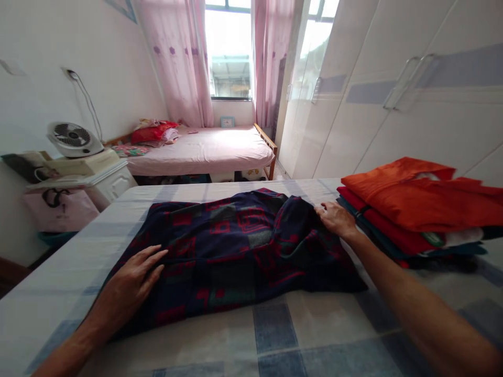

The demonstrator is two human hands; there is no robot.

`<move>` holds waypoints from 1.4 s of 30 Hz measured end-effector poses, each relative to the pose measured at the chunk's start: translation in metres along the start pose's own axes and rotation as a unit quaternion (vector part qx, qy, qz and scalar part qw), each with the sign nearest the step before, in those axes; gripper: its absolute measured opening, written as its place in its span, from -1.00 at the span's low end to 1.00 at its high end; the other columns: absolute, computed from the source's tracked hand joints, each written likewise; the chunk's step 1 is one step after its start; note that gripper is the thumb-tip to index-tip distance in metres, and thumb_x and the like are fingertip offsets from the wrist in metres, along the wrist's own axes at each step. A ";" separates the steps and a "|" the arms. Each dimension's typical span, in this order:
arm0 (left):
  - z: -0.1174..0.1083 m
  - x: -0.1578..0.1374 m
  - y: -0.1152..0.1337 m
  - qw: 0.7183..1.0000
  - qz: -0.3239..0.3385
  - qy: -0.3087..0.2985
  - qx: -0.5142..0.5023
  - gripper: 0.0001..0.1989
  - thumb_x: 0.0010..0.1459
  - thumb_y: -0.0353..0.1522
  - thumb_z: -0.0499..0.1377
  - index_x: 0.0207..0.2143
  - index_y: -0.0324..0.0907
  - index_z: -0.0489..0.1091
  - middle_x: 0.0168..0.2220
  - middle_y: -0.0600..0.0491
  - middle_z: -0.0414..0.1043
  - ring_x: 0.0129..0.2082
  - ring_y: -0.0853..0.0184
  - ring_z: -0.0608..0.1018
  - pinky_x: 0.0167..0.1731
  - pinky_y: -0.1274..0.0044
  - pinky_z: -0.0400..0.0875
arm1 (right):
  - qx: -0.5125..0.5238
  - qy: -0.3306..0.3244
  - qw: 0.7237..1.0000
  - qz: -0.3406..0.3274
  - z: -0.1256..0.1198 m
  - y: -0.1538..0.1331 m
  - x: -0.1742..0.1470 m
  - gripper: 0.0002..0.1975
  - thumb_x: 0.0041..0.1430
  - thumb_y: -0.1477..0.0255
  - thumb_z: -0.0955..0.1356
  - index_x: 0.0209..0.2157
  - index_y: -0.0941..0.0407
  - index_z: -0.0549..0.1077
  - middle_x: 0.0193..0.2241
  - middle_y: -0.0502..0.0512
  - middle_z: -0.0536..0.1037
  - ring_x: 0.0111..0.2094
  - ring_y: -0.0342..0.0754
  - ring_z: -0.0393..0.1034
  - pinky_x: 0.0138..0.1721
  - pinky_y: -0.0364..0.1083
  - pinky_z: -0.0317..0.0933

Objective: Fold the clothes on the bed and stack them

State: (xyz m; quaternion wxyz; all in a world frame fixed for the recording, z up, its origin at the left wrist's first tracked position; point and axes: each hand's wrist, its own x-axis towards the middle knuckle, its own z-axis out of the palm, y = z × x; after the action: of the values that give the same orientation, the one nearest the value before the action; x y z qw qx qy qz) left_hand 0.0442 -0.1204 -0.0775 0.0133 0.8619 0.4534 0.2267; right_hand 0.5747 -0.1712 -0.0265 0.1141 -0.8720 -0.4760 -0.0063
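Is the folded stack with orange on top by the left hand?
No, the stack of folded clothes lies beside the right hand, while the left hand rests on the dark patterned garment.

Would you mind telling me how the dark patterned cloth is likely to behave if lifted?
The dark patterned cloth is probably floppy, as it bunches into soft folds near the right hand. Lifted by one edge, it would likely sag, since it lies spread wide.
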 end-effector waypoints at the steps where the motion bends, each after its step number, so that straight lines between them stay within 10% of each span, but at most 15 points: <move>1: -0.002 0.009 0.013 1.000 0.002 0.003 -0.019 -0.57 0.21 -0.13 -0.02 0.02 -0.12 0.37 0.11 -0.07 0.31 0.08 0.14 0.41 0.10 0.27 0.28 | 0.006 -0.011 1.000 -0.002 0.001 0.001 0.006 -0.47 0.24 0.19 0.11 0.04 0.23 0.39 0.06 0.36 0.39 0.03 0.16 0.33 -0.06 0.01 0.18; 10: 0.006 0.058 0.155 0.976 0.150 -0.079 -0.138 -0.66 0.25 -0.33 -0.02 0.03 -0.06 0.37 0.13 0.00 0.31 0.13 0.27 0.36 0.09 0.44 0.30 | 0.055 -0.047 0.995 -0.069 0.005 -0.011 0.032 -0.75 0.06 0.30 0.32 -0.31 0.13 0.56 -0.28 0.15 0.60 -0.24 -0.01 0.46 -0.28 -0.16 0.20; 20: 0.010 0.059 0.171 0.925 0.036 -0.138 -0.353 -0.69 0.23 -0.29 0.02 -0.02 -0.08 0.39 0.08 -0.01 0.34 0.05 0.25 0.42 0.02 0.43 0.34 | 0.140 0.154 0.971 -0.119 -0.056 -0.064 0.010 -0.69 0.20 0.34 0.18 -0.11 0.10 0.42 -0.26 0.10 0.57 -0.25 -0.05 0.44 -0.23 -0.14 0.20; 29: -0.019 0.087 0.193 0.755 -0.162 -0.128 -0.623 -0.33 0.08 -0.11 0.19 0.20 -0.13 0.11 -0.28 -0.01 0.50 -0.41 0.36 0.52 -0.42 0.54 0.43 | 0.075 0.156 0.929 -0.326 -0.106 -0.158 -0.055 -0.78 0.15 0.33 0.28 -0.18 0.09 0.43 -0.38 0.08 0.54 -0.33 -0.02 0.40 -0.27 -0.10 0.15; 34: -0.025 0.092 0.188 0.605 -0.225 -0.187 -0.741 -0.27 0.13 0.13 -0.14 0.22 -0.06 0.09 -0.18 -0.07 0.50 -0.30 0.23 0.56 -0.36 0.39 0.49 | 0.244 -0.024 0.844 -0.477 -0.103 -0.167 -0.102 -0.75 0.17 0.32 0.31 -0.13 0.08 0.41 -0.46 -0.08 0.50 -0.42 -0.18 0.35 -0.35 -0.20 0.12; 37: -0.020 0.081 0.167 0.661 -0.302 -0.174 -0.664 -0.29 0.11 0.12 -0.06 0.22 -0.03 0.09 0.01 -0.09 0.41 -0.13 0.15 0.54 -0.31 0.38 0.49 | 0.280 -0.047 0.859 -0.425 -0.094 -0.134 -0.109 -0.70 0.20 0.29 0.28 -0.05 0.08 0.39 -0.39 -0.05 0.53 -0.40 -0.19 0.37 -0.32 -0.18 0.17; 42: -0.009 0.051 0.137 0.873 -0.256 -0.146 -0.389 -0.15 0.01 0.02 0.15 0.27 -0.10 -0.06 0.10 -0.15 0.27 -0.07 0.12 0.49 -0.26 0.39 0.47 | 0.197 -0.047 0.947 -0.251 -0.060 -0.035 -0.086 -0.55 0.10 0.20 0.33 -0.01 0.10 0.40 -0.08 0.16 0.49 -0.10 0.00 0.39 -0.09 -0.05 0.23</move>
State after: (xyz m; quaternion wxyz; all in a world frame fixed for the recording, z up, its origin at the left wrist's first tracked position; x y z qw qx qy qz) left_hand 0.1711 -0.1623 -0.0185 0.4717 0.6639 0.5261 0.2450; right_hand 0.5047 -0.2367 0.0280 0.2557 -0.6840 -0.6759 0.0997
